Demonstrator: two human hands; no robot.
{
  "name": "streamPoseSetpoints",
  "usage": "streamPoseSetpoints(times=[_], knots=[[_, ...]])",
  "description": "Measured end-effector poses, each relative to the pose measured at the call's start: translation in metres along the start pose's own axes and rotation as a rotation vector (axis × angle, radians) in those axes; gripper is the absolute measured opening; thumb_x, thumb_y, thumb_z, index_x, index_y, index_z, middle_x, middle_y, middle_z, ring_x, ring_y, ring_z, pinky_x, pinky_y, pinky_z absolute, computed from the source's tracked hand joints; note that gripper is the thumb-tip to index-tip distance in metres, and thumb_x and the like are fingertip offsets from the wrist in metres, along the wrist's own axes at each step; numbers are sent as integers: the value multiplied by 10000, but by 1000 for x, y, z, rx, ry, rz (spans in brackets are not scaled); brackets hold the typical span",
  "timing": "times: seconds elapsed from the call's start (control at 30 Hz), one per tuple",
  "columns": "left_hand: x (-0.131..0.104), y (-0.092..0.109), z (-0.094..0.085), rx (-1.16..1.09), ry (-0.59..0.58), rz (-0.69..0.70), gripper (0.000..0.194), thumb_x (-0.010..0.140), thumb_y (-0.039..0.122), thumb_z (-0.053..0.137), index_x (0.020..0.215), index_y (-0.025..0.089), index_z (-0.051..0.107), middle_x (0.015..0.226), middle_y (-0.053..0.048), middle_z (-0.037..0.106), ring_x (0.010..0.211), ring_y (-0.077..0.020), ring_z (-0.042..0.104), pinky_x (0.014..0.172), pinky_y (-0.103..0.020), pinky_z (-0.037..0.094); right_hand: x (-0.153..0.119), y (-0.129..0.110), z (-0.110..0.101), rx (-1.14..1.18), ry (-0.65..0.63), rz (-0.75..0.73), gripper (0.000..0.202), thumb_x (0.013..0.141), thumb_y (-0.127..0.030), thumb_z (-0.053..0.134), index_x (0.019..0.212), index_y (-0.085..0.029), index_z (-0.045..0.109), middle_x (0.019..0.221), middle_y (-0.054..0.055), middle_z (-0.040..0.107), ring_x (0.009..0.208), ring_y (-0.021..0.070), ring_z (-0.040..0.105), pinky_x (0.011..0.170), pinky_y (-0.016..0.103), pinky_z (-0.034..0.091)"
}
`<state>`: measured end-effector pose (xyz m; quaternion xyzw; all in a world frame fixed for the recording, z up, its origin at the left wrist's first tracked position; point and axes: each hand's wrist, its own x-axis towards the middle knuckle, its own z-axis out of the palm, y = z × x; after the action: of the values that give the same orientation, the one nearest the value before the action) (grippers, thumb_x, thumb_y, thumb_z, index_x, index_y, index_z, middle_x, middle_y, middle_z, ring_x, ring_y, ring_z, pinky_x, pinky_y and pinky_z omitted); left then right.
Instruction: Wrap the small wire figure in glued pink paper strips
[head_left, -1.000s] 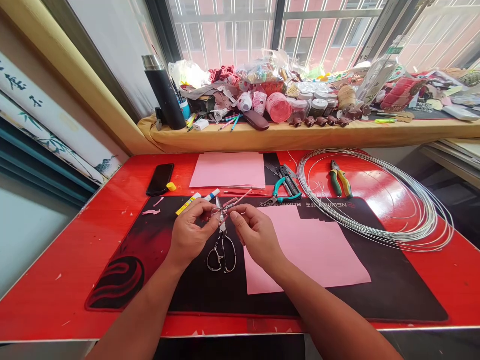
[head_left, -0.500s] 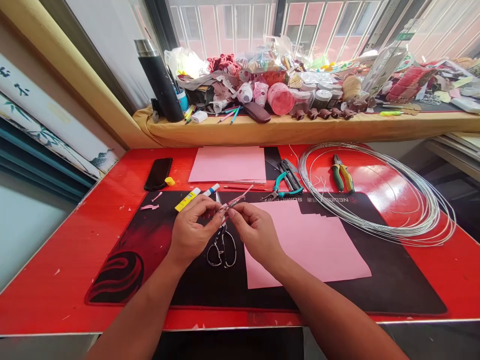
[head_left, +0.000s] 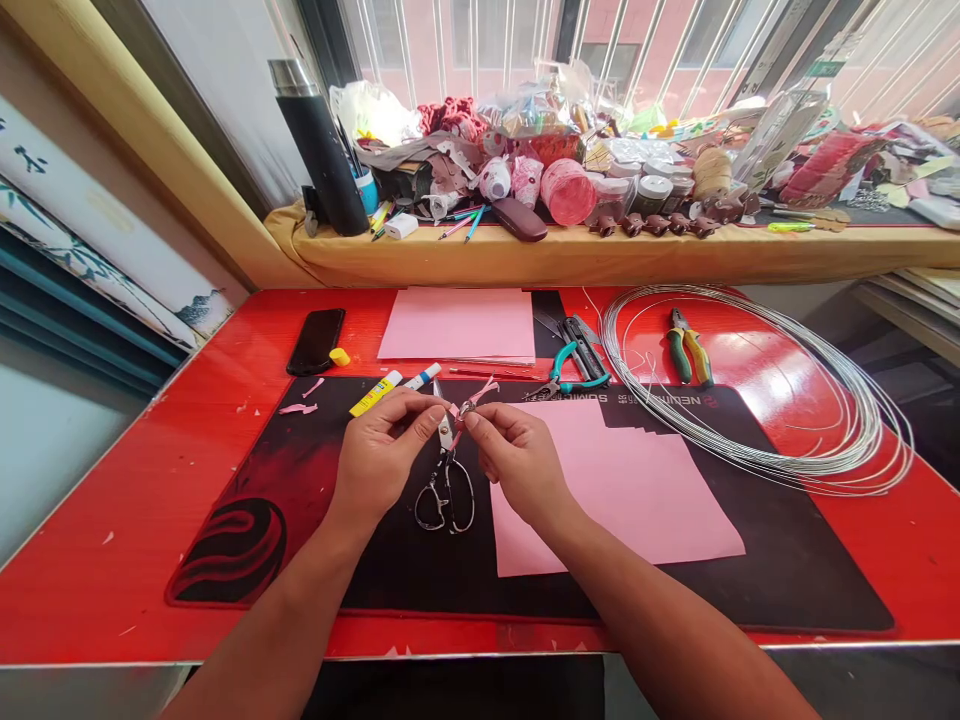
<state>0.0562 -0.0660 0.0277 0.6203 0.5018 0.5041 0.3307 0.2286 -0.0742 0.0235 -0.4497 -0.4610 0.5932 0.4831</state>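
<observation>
Above the dark desk mat, a small twisted wire piece with pink paper strips (head_left: 466,408) is held between my fingertips. My right hand (head_left: 521,455) pinches it between thumb and forefinger. From the other side my left hand (head_left: 382,452), thumb and forefinger pressed together, grips its near end, mostly hidden by the fingers. Metal scissors (head_left: 445,490) lie on the mat just below and behind the fingertips. Under my right hand rests a pink paper sheet (head_left: 622,500). A yellow glue stick (head_left: 375,393) lies uncapped beyond my left hand, beside a blue-and-white tube (head_left: 423,377).
A large wire coil (head_left: 847,400) spreads over the right side near green-yellow pliers (head_left: 690,350). Teal pliers (head_left: 576,370), a pink paper stack (head_left: 457,325) and a phone (head_left: 316,342) lie farther back. The cluttered windowsill (head_left: 450,258) holds a black thermos (head_left: 322,150).
The wire piece has turned between my fingertips, and its pink strips now stand more upright. My hands have moved slightly apart. The view has shifted a little.
</observation>
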Motion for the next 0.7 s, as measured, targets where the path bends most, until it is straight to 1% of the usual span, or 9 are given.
streamPoseSetpoints(times=[0.1, 0.2, 0.27, 0.4, 0.5, 0.6, 0.7], knots=[[2, -3, 1, -32, -37, -54, 142, 896, 352, 779, 897, 217, 824, 888, -41, 763, 841, -202, 689, 779, -317, 575, 0, 0, 0, 5, 3, 3, 339, 874, -528, 723, 823, -193, 712, 523, -65, 442, 459, 104, 374, 453, 264, 271], [2, -3, 3, -48, -61, -65, 159, 880, 368, 794, 868, 212, 814, 865, -42, 758, 813, -201, 683, 762, -319, 570, 0, 1, 1, -6, 11, -3, 331, 870, -524, 725, 816, -197, 708, 521, -67, 428, 464, 107, 371, 452, 264, 265], [1, -1, 3, -13, -62, -26, 143, 891, 351, 780, 866, 213, 809, 866, -40, 751, 809, -195, 677, 751, -312, 555, 0, 1, 0, -30, 21, -16, 318, 875, -510, 716, 811, -199, 710, 524, -66, 421, 471, 109, 364, 456, 265, 263], [0, 1, 3, 128, -68, 98, 110, 930, 288, 719, 895, 217, 796, 866, -35, 726, 797, -178, 645, 715, -293, 511, 0, 4, 0, -76, 37, -34, 297, 893, -481, 688, 798, -200, 710, 536, -59, 429, 488, 114, 363, 469, 265, 274], [-2, -1, 4, 163, -72, 128, 88, 930, 253, 704, 904, 211, 777, 859, -24, 705, 754, -156, 601, 688, -278, 487, 1, 7, 1, -98, 40, -41, 295, 899, -477, 681, 795, -202, 708, 555, -54, 444, 505, 117, 368, 480, 264, 284], [-2, -5, 5, 135, -59, 92, 80, 915, 254, 711, 886, 209, 770, 859, -20, 700, 746, -150, 587, 685, -273, 481, 1, 9, 1, -105, 23, -41, 292, 906, -478, 676, 806, -205, 709, 566, -55, 446, 507, 117, 365, 482, 265, 281], [2, -10, 3, 42, -36, -21, 111, 883, 306, 749, 857, 201, 775, 846, -21, 706, 759, -158, 598, 694, -281, 482, 1, 8, 1, -91, -26, -41, 305, 909, -498, 681, 849, -202, 727, 571, -58, 449, 497, 114, 367, 480, 266, 276]])
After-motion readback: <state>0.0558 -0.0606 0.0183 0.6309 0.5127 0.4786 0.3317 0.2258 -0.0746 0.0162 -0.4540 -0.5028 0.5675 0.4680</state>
